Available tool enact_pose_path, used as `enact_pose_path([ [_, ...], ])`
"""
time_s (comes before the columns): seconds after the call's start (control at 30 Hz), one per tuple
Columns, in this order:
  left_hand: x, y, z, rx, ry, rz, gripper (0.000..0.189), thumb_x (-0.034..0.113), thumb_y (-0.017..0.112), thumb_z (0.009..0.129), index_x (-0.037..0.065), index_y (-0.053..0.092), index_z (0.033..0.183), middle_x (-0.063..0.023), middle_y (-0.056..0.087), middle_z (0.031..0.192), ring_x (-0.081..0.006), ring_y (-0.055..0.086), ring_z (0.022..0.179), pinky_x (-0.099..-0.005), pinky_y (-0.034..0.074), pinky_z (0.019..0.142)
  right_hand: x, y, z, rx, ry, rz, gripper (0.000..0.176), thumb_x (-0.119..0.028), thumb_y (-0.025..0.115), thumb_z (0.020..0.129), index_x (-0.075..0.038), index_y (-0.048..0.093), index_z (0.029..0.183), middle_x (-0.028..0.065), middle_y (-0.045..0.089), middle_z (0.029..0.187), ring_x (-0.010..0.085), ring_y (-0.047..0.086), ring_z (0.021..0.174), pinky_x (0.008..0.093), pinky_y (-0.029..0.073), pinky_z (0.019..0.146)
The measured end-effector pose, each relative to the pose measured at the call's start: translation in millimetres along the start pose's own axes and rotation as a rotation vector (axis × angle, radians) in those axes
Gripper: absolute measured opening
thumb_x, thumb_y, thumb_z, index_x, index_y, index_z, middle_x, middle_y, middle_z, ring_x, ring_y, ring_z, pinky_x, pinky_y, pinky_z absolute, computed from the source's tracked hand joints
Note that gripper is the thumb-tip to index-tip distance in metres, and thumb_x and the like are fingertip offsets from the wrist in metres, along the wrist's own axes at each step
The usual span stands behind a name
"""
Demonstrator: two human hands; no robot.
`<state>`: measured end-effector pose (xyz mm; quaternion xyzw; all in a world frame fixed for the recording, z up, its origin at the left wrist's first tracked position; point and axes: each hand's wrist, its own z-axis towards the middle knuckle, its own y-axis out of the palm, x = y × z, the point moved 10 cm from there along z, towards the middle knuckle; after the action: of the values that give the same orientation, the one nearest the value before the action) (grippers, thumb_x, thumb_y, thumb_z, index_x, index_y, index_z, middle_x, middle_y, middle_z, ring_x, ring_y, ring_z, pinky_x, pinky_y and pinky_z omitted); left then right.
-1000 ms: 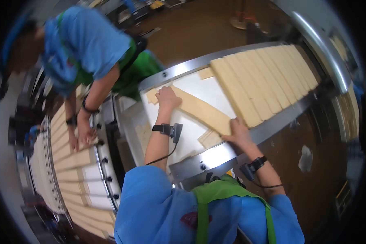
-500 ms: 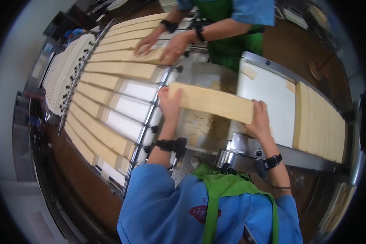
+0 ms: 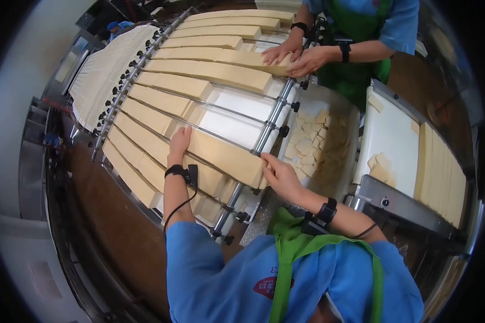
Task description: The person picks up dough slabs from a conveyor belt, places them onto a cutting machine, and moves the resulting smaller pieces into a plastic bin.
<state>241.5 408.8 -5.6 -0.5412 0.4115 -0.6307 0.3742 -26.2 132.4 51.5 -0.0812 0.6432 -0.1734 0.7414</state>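
Note:
My left hand (image 3: 180,144) and my right hand (image 3: 282,177) grip opposite ends of a long pale-yellow block (image 3: 226,157). Fine layering is too small to tell on it. It lies over the near part of a lane rack, with its right end at the round metal crossbar (image 3: 257,148). The left hand holds the far-left end, fingers on top; the right hand is at the right end face, thumb and fingers around its edge. Similar blocks (image 3: 170,86) lie side by side in the lanes, parted by thin rods.
A co-worker's hands (image 3: 291,58) press a block at the back. A bin (image 3: 353,121) holds thin yellow pieces (image 3: 313,141). At right, a white-topped table (image 3: 390,142) carries a row of blocks (image 3: 442,172). Black knobs (image 3: 284,131) stick out along the crossbar.
Both my hands have carried the block left from above the bin onto the rack lanes. My view has shifted too. The co-worker's hands remain on a block at the back.

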Motion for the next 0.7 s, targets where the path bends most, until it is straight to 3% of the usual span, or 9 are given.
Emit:
enact_pose_path([
  [0.1,7.6,-7.8,6.2,-0.013,0.333,0.329,0.038,0.037,0.052,0.082,0.000,0.058,0.088,-0.0242,0.058,0.091,-0.0414,0.052,0.087,-0.0469,0.042,0.077,-9.3,11.8,11.5,-0.101,0.089,-0.049,0.042,-0.008,0.049,0.079,0.002,0.041,0.118,0.0272,0.055,0.092,0.0363,0.057,0.079,0.0375,0.045,0.068],
  [0.17,32.2,-46.9,-6.3,0.032,0.301,0.369,0.038,0.036,0.052,0.081,0.000,0.058,0.091,-0.0238,0.056,0.095,-0.0408,0.050,0.091,-0.0464,0.041,0.080,-8.5,23.2,18.2,-0.097,0.041,-0.030,0.045,-0.006,0.045,0.077,0.004,0.037,0.121,0.0297,0.055,0.090,0.0427,0.055,0.082,0.0440,0.044,0.072],
  [0.27,31.4,-70.3,-14.9,0.182,0.261,0.279,0.041,0.035,0.052,0.081,-0.001,0.056,0.101,-0.0245,0.054,0.102,-0.0394,0.046,0.101,-0.0453,0.038,0.086,-8.7,45.8,29.8,0.050,-0.137,-0.031,0.047,-0.005,0.044,0.076,0.004,0.036,0.122,0.0299,0.055,0.089,0.0434,0.054,0.083,0.0445,0.044,0.073],
  [0.4,5.0,-44.3,-6.5,0.148,0.202,0.132,0.052,0.035,0.050,0.083,-0.003,0.046,0.118,-0.0264,0.047,0.117,-0.0385,0.037,0.115,-0.0428,0.031,0.097,28.6,66.8,38.1,-0.110,0.129,0.012,0.048,-0.005,0.043,0.077,0.004,0.036,0.124,0.0305,0.052,0.100,0.0423,0.052,0.092,0.0423,0.043,0.080],
  [0.47,-7.9,-25.9,-4.4,0.057,0.166,0.087,0.057,0.036,0.048,0.085,-0.006,0.038,0.124,-0.0261,0.038,0.128,-0.0380,0.031,0.122,-0.0412,0.024,0.103,26.7,46.1,33.0,-0.082,0.151,0.036,0.048,-0.005,0.043,0.077,0.004,0.036,0.123,0.0302,0.050,0.106,0.0417,0.051,0.096,0.0412,0.042,0.084],
  [0.53,-23.5,-12.3,9.1,-0.023,0.146,0.070,0.057,0.035,0.045,0.087,-0.007,0.037,0.124,-0.0255,0.034,0.131,-0.0360,0.029,0.124,-0.0399,0.021,0.105,19.0,5.1,23.3,0.137,-0.051,0.004,0.045,-0.007,0.043,0.078,0.005,0.038,0.121,0.0284,0.052,0.107,0.0390,0.053,0.094,0.0397,0.043,0.084],
  [0.6,-20.1,-15.2,20.0,-0.034,0.204,0.229,0.048,0.031,0.047,0.086,-0.006,0.046,0.115,-0.0267,0.048,0.116,-0.0408,0.043,0.109,-0.0436,0.034,0.093,24.7,-39.4,13.1,0.128,0.071,0.138,0.048,-0.012,0.048,0.080,0.001,0.037,0.124,0.0225,0.052,0.112,0.0315,0.056,0.087,0.0338,0.045,0.080],
  [0.63,7.8,-21.4,14.7,-0.066,0.234,0.367,0.043,0.029,0.048,0.085,-0.006,0.049,0.110,-0.0262,0.052,0.107,-0.0417,0.046,0.102,-0.0453,0.038,0.087,30.5,-61.0,5.4,0.124,0.116,0.219,0.049,-0.014,0.051,0.081,-0.001,0.036,0.126,0.0195,0.051,0.114,0.0278,0.058,0.084,0.0309,0.046,0.078],
  [0.7,80.2,-36.5,-7.7,-0.005,0.270,0.263,0.044,0.028,0.049,0.086,-0.006,0.047,0.113,-0.0251,0.049,0.114,-0.0396,0.045,0.107,-0.0440,0.036,0.092,46.8,-120.3,-20.8,0.268,0.144,0.116,0.051,-0.018,0.056,0.080,-0.001,0.038,0.124,0.0171,0.046,0.119,0.0248,0.056,0.085,0.0304,0.047,0.075],
])
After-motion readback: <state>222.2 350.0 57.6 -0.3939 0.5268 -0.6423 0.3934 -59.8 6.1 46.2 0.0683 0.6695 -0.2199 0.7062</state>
